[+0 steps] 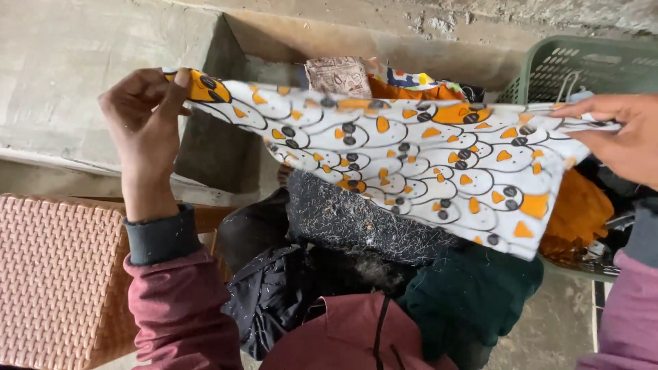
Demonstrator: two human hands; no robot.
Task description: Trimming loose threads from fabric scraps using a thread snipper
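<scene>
Two hands held one piece of white cloth (418, 161), printed with orange and black shapes, stretched out in the air between them: the left hand (145, 116) pinched one corner with closed fingers, and the right hand (620, 133) gripped the opposite end. Behind the cloth stood one green plastic basket (589, 65) with more folded fabrics (384, 79) near it, and one woven pink seat (58, 274) sat at the lower left beside a dark garment (329, 253) on the person's lap.

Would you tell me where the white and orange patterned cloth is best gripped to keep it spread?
Probably at its two upper corners, from above: the patterned cloth hangs stretched between the left hand and right hand, its lower edge drooping free.
</scene>
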